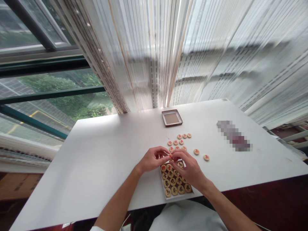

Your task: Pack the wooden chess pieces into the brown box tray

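Observation:
Between the fingertips of my left hand (154, 158) and my right hand (189, 166) is a round wooden piece (170, 157) with a red character, pinched by both hands. Below them lies an open box (166, 197) holding rows of round pieces, mostly with black characters such as the piece (167, 192) at its near left corner. Two red-marked pieces sit in its far left part, one of them a red piece (163, 168) in the corner. My right hand covers part of the box's right side. Beyond my hands, several red-marked pieces (175, 142) lie in short rows on the white table.
An empty shallow box lid (172, 118) lies farther back on the white table (108, 154). Two loose red pieces (196, 151) are right of the rows. A pixelated item (234, 136) lies at the right. String curtains (149, 48) hang behind the table.

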Available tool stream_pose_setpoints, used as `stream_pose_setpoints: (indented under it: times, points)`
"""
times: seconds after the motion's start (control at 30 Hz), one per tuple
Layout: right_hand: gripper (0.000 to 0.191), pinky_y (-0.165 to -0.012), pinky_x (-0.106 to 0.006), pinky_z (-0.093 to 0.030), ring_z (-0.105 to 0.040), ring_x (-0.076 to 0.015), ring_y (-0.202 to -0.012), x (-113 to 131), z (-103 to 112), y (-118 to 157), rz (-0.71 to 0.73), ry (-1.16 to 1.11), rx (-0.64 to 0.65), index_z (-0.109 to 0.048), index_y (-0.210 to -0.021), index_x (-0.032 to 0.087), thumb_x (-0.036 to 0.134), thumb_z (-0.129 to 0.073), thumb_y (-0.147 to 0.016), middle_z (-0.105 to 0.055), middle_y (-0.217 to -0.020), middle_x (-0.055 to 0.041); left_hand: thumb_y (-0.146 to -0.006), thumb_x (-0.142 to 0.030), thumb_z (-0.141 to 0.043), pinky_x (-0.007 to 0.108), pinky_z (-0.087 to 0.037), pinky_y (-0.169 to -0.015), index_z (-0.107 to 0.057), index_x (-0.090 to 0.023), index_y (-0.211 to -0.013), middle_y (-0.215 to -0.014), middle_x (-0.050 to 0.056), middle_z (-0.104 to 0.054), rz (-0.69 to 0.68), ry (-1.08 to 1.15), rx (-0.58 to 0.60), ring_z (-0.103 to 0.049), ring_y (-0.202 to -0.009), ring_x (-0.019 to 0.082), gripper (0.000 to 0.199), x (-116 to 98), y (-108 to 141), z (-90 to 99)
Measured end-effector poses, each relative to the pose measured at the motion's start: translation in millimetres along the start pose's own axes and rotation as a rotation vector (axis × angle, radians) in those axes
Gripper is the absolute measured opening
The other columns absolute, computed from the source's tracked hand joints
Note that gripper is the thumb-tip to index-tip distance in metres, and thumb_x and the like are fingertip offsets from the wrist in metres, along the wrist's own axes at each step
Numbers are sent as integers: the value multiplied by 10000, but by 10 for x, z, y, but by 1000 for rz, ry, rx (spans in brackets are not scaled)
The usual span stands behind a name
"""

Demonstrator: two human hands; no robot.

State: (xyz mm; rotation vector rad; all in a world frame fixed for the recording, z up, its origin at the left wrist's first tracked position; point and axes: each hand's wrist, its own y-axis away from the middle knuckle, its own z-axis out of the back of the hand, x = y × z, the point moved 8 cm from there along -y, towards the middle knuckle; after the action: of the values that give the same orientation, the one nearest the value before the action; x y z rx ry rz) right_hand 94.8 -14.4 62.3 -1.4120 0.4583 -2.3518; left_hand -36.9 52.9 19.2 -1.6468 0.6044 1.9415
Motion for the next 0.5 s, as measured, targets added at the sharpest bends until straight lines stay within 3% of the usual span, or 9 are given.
stream_pose_setpoints:
  times: [0.23,0.5]
  points:
    - [133,-758,-339,-596,-668,-194,-890,-116,3,51,-104,-83,19,-647,-1039,252,194,-635,-920,-657,-1036,-51,-881,-428,-701,228,-457,-625,-710,-141,-1033,-913,75,-729,0,12,31,-619,-713,124,326,23,-4,-25]
    - [180,-789,-336,-594,-664,-181,-888,-89,6,23,-133,-118,65,-654,-1101,260,214,-628,-929,-681,-1017,-33,-876,-425,-700,231,-449,-625,-702,-134,-1057,-910,79,-716,6,19,66,-596,-702,122,343,37,4,-23]
